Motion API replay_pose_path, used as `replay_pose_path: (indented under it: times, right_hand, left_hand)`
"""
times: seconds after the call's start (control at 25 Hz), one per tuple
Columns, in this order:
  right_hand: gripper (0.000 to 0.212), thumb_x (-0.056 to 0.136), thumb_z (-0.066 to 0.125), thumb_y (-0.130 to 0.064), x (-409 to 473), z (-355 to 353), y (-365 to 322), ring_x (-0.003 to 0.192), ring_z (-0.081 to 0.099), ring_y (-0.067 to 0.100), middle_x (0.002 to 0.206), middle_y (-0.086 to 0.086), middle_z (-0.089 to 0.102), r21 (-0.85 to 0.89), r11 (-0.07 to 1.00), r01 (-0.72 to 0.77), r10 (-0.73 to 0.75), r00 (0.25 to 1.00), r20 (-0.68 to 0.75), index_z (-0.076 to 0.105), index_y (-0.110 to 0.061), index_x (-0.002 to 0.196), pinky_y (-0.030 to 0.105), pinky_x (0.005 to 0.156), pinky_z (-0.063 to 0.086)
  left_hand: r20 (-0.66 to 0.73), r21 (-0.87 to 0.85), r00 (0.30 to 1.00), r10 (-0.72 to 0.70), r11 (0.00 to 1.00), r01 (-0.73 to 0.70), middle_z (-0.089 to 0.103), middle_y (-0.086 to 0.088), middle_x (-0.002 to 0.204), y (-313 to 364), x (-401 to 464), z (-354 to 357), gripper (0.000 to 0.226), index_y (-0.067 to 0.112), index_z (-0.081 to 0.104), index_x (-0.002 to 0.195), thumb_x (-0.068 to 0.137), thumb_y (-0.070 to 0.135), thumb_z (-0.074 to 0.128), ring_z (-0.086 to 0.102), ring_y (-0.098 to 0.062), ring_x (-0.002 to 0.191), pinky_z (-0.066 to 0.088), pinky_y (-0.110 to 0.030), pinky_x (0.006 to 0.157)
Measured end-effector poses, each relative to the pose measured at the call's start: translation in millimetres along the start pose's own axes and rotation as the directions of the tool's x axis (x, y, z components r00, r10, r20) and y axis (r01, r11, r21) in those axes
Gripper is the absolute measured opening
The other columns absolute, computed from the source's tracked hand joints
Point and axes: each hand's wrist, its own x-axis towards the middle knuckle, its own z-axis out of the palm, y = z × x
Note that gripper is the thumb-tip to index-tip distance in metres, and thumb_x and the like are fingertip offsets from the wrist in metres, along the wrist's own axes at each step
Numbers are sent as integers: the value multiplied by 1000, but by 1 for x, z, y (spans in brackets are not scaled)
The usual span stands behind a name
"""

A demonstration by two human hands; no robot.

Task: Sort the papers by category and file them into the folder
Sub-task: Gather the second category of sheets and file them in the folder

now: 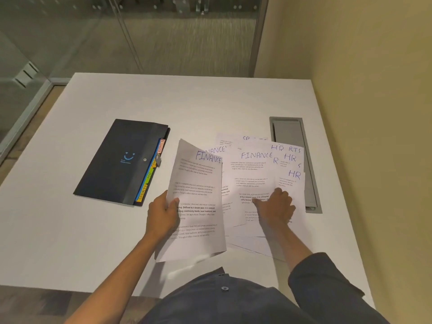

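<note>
A dark folder (121,160) lies closed on the white table (70,230), left of centre, with coloured tabs marked SPORTS, HR, FINANCE and ADMIN along its right edge. My left hand (162,213) grips the left edge of a sheet headed FINANCE (198,206), lifted off the table. My right hand (275,210) rests with its fingers on a spread pile of papers (254,174), on another FINANCE sheet. Sheets headed HR and SPORTS fan out beneath, partly covered.
A grey cable hatch (292,136) is set into the table right of the papers. A yellow wall (374,90) runs along the right side, glass partitions stand behind the table, and the table's near edge meets my body.
</note>
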Motion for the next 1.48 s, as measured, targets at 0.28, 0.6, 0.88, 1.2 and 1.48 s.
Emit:
replay_pose_path:
  times: [0.28,0.6,0.88,1.2,1.48]
  right_hand:
    - [21,89,66,-29,13,-18,14,92,65,31,96,8,66,444,896,-8,-28,997,74,58,-11,94,29,65,43]
    - [23,92,64,-14,1,-124,15,79,67,20,99,5,71,705,650,284,-209,959,-193,64,-10,115,10,55,49]
    - [31,90,66,-2,-11,-139,14,76,73,5,104,5,72,933,358,31,-281,957,76,64,-8,120,16,64,56]
    - [36,94,63,-10,-35,-80,-1,108,68,15,122,2,69,935,346,-74,-353,914,203,59,-11,130,32,95,54]
    - [54,78,80,-10,-37,-81,-9,108,68,27,118,8,71,954,295,-44,-371,915,157,56,-31,122,45,94,54]
  left_hand:
    - [16,-29,999,-43,999,43,65,-6,112,3,5,2,26,7,57,121,97,16,52,61,-19,86,49,-22,65]
    - [-27,-13,999,-25,1000,25,59,3,112,21,10,-5,25,10,54,121,97,16,51,57,-15,90,48,-22,68]
    - [5,86,983,182,980,-182,65,0,108,40,12,-10,15,15,53,108,97,24,49,63,-17,87,48,-15,67]
    - [169,-512,986,12,855,77,72,12,96,82,-8,0,20,31,62,103,95,15,55,70,-10,86,57,-27,68]
    - [153,-586,988,-17,804,105,72,6,104,81,-9,6,19,25,60,112,96,32,52,70,-11,88,56,-21,67]
